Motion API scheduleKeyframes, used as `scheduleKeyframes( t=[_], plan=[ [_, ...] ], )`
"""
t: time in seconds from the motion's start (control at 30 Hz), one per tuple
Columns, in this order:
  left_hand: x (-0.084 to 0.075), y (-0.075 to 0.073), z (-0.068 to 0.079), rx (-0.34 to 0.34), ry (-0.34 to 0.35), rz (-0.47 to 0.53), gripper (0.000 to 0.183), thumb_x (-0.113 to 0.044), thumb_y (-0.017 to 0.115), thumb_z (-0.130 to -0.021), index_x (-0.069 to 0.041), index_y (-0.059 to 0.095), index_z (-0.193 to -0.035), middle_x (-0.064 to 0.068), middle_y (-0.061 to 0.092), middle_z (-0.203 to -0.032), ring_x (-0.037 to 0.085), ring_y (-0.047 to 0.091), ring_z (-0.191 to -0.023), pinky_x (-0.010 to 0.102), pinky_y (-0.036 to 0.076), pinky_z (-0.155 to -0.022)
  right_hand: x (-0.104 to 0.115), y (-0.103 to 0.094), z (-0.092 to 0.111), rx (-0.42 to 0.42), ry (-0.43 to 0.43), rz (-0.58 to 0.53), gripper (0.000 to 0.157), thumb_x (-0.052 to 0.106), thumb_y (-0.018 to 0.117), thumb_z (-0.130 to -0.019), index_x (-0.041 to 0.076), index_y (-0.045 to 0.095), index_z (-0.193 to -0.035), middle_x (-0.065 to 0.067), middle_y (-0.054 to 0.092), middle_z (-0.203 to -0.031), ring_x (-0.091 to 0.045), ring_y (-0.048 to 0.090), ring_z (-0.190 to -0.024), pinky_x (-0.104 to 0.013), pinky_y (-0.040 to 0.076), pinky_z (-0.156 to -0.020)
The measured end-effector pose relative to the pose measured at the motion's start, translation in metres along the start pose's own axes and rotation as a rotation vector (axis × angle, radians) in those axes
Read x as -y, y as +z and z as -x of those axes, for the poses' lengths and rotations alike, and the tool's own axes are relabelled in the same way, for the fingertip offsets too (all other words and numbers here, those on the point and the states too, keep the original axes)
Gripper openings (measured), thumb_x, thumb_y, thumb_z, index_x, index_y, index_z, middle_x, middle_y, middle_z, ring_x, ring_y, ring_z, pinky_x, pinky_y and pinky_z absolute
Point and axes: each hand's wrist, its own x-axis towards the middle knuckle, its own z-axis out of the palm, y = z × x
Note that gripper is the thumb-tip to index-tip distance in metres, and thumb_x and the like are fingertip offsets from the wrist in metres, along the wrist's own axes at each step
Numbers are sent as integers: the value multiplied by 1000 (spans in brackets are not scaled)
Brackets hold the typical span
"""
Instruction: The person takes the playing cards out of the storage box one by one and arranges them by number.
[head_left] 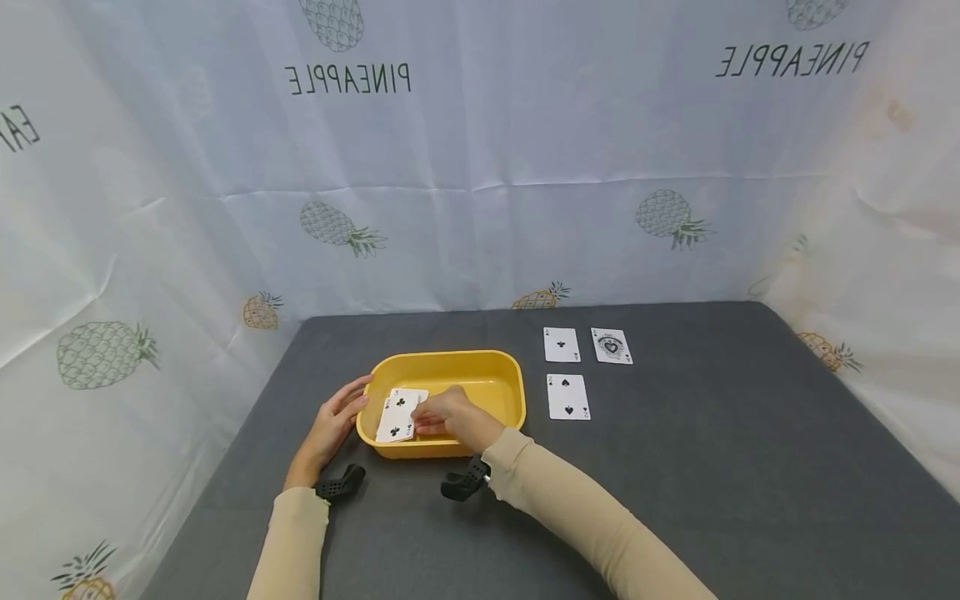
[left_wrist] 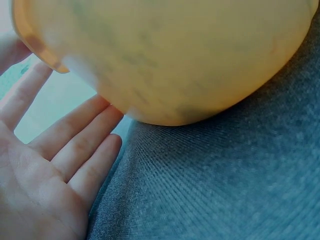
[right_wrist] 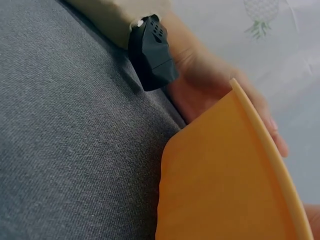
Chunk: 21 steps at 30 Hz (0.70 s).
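Observation:
A yellow plastic tray [head_left: 491,357] sits on the dark cloth. My left hand [head_left: 335,425] is at its left end with fingers extended; in the left wrist view the fingers [left_wrist: 82,147] lie against the outer wall. Inside the tray, my right hand [head_left: 459,417] bends over overlapping playing cards [head_left: 400,415] and pinches the right edge of one; the fingertips are partly hidden. The top card shows two black club pips. From the right wrist view, the tray wall [right_wrist: 220,175] hides the right fingers and the cards.
Right of the tray lie three face-up cards: an ace of clubs [head_left: 562,344], an ace with an ornate emblem [head_left: 612,346] and a two of spades [head_left: 568,397]. A white curtain [head_left: 480,150] printed with pineapples encloses the table's back and sides. Each wrist wears a black camera.

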Motion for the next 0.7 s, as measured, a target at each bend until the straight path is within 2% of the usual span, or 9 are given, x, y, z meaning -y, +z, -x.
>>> scheduleKeyframes(
  t=[0.1,0.23,0.5,0.7],
  plan=[
    [1,-1,0,-2,3,0,54,-20,49,-101,5,32,-146,-29,53,-119,-13,54,-109,9,48,-88,0,5,-1,-19,-15,23,39,-7,75,-75,-5,55,-109,-12,68,-69,-11,58,-46,-24,56,-54],
    [2,-1,-1,9,13,15,54,-20,49,-101,5,32,-146,-28,55,-119,-11,55,-110,10,48,-88,3,9,0,-32,-20,57,22,-6,75,-75,-5,63,-94,-12,69,-68,-10,55,-44,-24,56,-54],
    [1,0,-4,-2,5,17,54,-19,50,-101,5,32,-146,-26,56,-118,-11,56,-108,10,48,-88,2,8,-5,-31,-18,80,21,-7,71,-77,-4,61,-95,-6,59,-61,-10,54,-43,-18,49,-45],
    [1,0,-3,3,-9,3,55,-19,49,-101,6,30,-146,-29,54,-117,-13,55,-108,9,47,-89,4,-1,-8,-14,-22,101,16,-6,71,-78,-5,66,-93,-6,59,-58,-10,56,-43,-18,47,-42]
  ],
)
